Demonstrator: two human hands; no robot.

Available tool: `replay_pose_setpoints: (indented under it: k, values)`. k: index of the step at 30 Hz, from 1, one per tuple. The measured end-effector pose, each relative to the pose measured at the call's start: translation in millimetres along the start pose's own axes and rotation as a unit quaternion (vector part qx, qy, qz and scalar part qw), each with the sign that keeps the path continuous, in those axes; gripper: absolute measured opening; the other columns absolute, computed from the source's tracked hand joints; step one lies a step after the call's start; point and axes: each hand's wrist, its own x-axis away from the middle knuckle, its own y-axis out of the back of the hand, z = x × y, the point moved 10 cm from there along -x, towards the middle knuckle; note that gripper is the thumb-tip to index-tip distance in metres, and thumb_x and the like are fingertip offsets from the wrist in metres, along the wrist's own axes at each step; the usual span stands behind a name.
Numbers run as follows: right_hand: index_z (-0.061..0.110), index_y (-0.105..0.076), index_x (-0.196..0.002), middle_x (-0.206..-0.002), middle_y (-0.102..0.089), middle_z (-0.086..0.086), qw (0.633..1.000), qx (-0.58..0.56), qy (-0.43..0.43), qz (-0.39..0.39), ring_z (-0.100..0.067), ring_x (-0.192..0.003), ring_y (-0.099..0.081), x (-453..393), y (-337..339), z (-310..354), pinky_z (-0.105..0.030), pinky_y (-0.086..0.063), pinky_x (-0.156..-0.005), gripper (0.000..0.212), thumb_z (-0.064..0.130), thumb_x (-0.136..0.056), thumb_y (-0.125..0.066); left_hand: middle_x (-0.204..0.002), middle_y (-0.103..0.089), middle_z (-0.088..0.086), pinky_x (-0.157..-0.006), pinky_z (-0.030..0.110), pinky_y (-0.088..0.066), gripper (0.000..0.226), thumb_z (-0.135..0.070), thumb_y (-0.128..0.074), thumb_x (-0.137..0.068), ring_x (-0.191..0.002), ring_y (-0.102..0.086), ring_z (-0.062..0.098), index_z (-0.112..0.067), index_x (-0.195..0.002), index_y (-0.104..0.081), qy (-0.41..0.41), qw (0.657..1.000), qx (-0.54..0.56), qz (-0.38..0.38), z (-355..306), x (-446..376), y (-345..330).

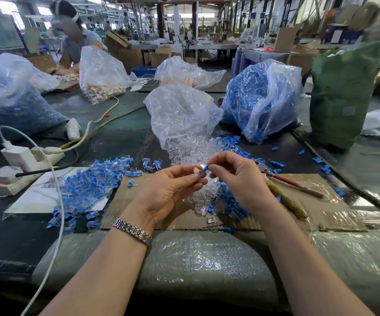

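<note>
My left hand (pixel 173 190) pinches a small clear plastic piece (pixel 197 172) between thumb and fingers. My right hand (pixel 236 176) pinches a small blue plastic piece (pixel 205 168) and holds its tip against the clear one. Both hands hover above a cardboard sheet (pixel 316 208). Under them lies a loose pile of clear pieces (pixel 203 199) mixed with blue pieces (pixel 236 209). To the left sits a heap of joined blue-and-clear parts (pixel 86 190).
A clear bag of clear pieces (pixel 182 115) and a bag of blue pieces (pixel 261 99) stand behind. A power strip with chargers (pixel 22 165) and a white cable (pixel 59 201) lie left. Red-handled pliers (pixel 291 182) and a brush lie right. Another person works at far left.
</note>
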Motion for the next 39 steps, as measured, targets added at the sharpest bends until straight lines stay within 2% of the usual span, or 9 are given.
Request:
replay_pose_setpoints:
  k: [8, 13, 17, 20, 23, 26, 34, 36, 39]
  values:
    - [0.018, -0.071, -0.096, -0.076, -0.068, 0.017, 0.999, 0.023, 0.02, 0.013, 0.002, -0.069, -0.06, 3, -6, 7, -0.014, -0.046, -0.068, 0.006, 0.013, -0.095, -0.068, -0.103, -0.074, 0.024, -0.072, 0.024, -0.061, 0.028, 0.006, -0.07, -0.077, -0.089, -0.076, 0.027, 0.006, -0.105, -0.072, -0.008, 1.0, -0.008, -0.005, -2, 0, -3]
    - [0.019, -0.069, -0.095, -0.088, -0.064, 0.008, 0.996, 0.077, 0.051, 0.013, -0.008, -0.078, -0.059, 4, -11, 12, -0.023, -0.05, -0.074, 0.005, 0.014, -0.094, -0.069, -0.096, -0.076, 0.023, -0.073, 0.026, -0.062, 0.019, 0.007, -0.071, -0.073, -0.086, -0.076, 0.028, 0.0, -0.089, -0.079, -0.015, 1.0, -0.02, -0.009, -2, -1, -2]
    - [0.025, -0.067, -0.101, -0.085, -0.061, 0.012, 0.999, 0.04, 0.021, 0.026, -0.002, -0.073, -0.057, 3, -7, 7, -0.02, -0.049, -0.07, 0.007, 0.024, -0.094, -0.07, -0.103, -0.075, 0.025, -0.074, 0.025, -0.062, 0.02, 0.007, -0.071, -0.076, -0.093, -0.076, 0.031, 0.003, -0.094, -0.078, -0.014, 1.0, -0.022, 0.002, -3, -1, -2]
    - [0.026, -0.063, -0.112, -0.096, -0.062, 0.011, 0.994, 0.095, -0.018, -0.046, -0.002, -0.086, -0.06, 0, 22, 1, -0.018, -0.049, -0.075, 0.019, 0.033, -0.095, -0.067, -0.11, -0.073, 0.026, -0.076, 0.025, -0.061, 0.021, 0.005, -0.071, -0.078, -0.098, -0.075, 0.032, 0.002, -0.098, -0.079, -0.014, 1.0, -0.015, 0.007, -5, -2, 0]
    - [0.018, -0.054, -0.132, -0.128, -0.051, -0.006, 0.896, 0.399, -0.169, -0.093, -0.025, -0.121, -0.05, 0, 68, -26, -0.041, -0.043, -0.099, 0.045, 0.042, -0.096, -0.063, -0.111, -0.073, 0.026, -0.078, 0.025, -0.06, 0.023, 0.005, -0.071, -0.079, -0.099, -0.074, 0.031, 0.002, -0.1, -0.078, -0.017, 1.0, -0.007, 0.013, -6, -2, 1]
    - [0.007, -0.048, -0.137, -0.141, -0.042, -0.02, 0.799, 0.495, -0.338, -0.043, -0.04, -0.13, -0.039, 14, 105, -59, -0.054, -0.04, -0.106, 0.063, 0.046, -0.092, -0.067, -0.111, -0.073, 0.026, -0.079, 0.025, -0.06, 0.023, 0.005, -0.072, -0.08, -0.099, -0.074, 0.031, 0.002, -0.102, -0.078, -0.018, 1.0, 0.011, 0.023, -7, -2, 1]
    - [0.012, -0.059, -0.101, -0.119, -0.054, -0.013, 0.77, 0.552, -0.316, 0.049, -0.034, -0.12, -0.043, 7, 101, -74, -0.047, -0.041, -0.093, 0.038, 0.048, -0.091, -0.065, -0.106, -0.074, 0.025, -0.076, 0.026, -0.062, 0.019, 0.007, -0.071, -0.08, -0.097, -0.075, 0.031, 0.002, -0.097, -0.079, -0.005, 0.998, 0.059, 0.015, -8, 0, 2]
    - [0.012, -0.059, -0.11, -0.125, -0.05, -0.015, 0.763, 0.562, -0.312, 0.064, -0.034, -0.118, -0.044, 8, 98, -76, -0.046, -0.04, -0.089, 0.044, 0.053, -0.093, -0.06, -0.106, -0.073, 0.026, -0.075, 0.026, -0.062, 0.018, 0.007, -0.071, -0.08, -0.097, -0.075, 0.032, 0.001, -0.094, -0.079, -0.003, 0.998, 0.067, 0.01, -7, 0, 3]
    - [0.008, -0.055, -0.107, -0.116, -0.042, -0.016, 0.79, 0.518, -0.324, 0.05, -0.028, -0.091, -0.052, 9, 99, -73, -0.034, -0.036, -0.068, 0.037, 0.043, -0.096, -0.057, -0.108, -0.073, 0.027, -0.074, 0.027, -0.062, 0.02, 0.007, -0.071, -0.08, -0.098, -0.074, 0.033, 0.001, -0.097, -0.079, 0.0, 0.997, 0.075, 0.01, -6, 0, 3]
